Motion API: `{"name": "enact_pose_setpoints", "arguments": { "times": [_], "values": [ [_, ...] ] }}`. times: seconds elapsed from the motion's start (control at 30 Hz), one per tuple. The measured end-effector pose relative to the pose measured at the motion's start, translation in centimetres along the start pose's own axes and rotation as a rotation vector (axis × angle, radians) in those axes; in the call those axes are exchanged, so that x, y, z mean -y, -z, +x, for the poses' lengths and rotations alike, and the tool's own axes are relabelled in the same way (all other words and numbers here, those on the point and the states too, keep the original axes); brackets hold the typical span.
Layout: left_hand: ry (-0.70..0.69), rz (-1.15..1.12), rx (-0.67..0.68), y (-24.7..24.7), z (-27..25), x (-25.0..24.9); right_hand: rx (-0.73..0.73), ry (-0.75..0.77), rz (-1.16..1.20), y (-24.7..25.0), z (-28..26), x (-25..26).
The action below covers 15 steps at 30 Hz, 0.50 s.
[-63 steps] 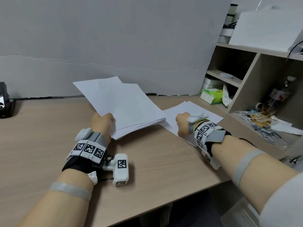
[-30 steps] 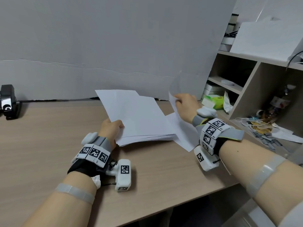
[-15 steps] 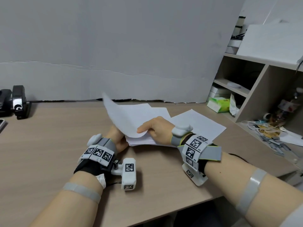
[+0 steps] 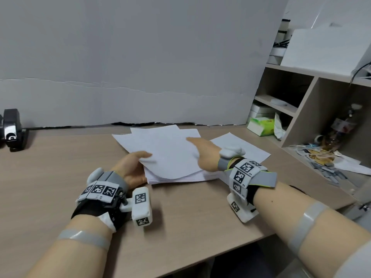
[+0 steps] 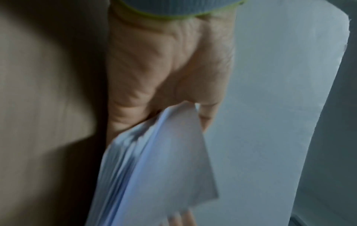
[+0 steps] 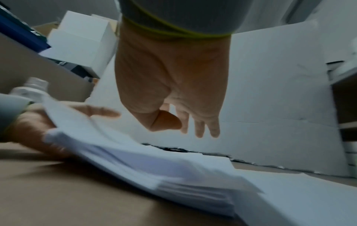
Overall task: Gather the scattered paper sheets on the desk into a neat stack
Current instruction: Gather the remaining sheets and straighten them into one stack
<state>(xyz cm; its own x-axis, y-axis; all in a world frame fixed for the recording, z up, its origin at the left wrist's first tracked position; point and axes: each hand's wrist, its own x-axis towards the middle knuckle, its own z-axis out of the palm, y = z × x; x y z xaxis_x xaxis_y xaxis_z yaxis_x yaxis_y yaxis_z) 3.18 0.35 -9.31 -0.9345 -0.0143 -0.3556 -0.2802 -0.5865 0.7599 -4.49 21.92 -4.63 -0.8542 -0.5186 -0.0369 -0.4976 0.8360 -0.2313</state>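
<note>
A thick stack of white paper (image 4: 170, 155) lies mid-desk, its sheets fanned unevenly at the far edge. My left hand (image 4: 133, 167) grips the stack's near-left corner, thumb on top and fingers underneath; the left wrist view shows that corner of the stack (image 5: 154, 168) tucked into the left hand (image 5: 164, 68). My right hand (image 4: 204, 153) is over the stack's right side with straight fingers and holds nothing. In the right wrist view the right hand (image 6: 170, 85) hovers just above the stack (image 6: 154, 165). A single loose sheet (image 4: 241, 149) lies flat to the right, partly under the stack.
A black stapler (image 4: 12, 129) sits at the desk's (image 4: 60, 177) far left. A shelf unit (image 4: 301, 109) stands on the right with a green tissue pack (image 4: 261, 125) and cluttered small items (image 4: 325, 155). A white board wall runs behind the desk.
My right hand lifted a sheet from the right, carried it over and laid it on the stack, then let it go. The left hand has kept its grip on the stack's corner.
</note>
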Motion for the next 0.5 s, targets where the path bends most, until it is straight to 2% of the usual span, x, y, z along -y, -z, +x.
{"name": "enact_pose_setpoints", "arguments": {
  "times": [0.07,0.17,0.3,0.5],
  "values": [
    [-0.026,0.095,-0.114,-0.1,0.4,0.3,-0.046,-0.186,-0.038,0.8,0.1,-1.6],
    [-0.084,0.209,-0.202,0.0,1.1,0.5,0.057,-0.377,-0.125,1.1,-0.4,-4.2],
    [-0.145,0.344,-0.345,0.3,1.3,0.2,0.279,-0.408,-0.16,0.5,-1.6,-6.2],
    [-0.197,0.434,-0.467,0.5,0.9,-0.2,0.377,-0.413,-0.218,0.8,-1.9,-5.2]
  ]
}}
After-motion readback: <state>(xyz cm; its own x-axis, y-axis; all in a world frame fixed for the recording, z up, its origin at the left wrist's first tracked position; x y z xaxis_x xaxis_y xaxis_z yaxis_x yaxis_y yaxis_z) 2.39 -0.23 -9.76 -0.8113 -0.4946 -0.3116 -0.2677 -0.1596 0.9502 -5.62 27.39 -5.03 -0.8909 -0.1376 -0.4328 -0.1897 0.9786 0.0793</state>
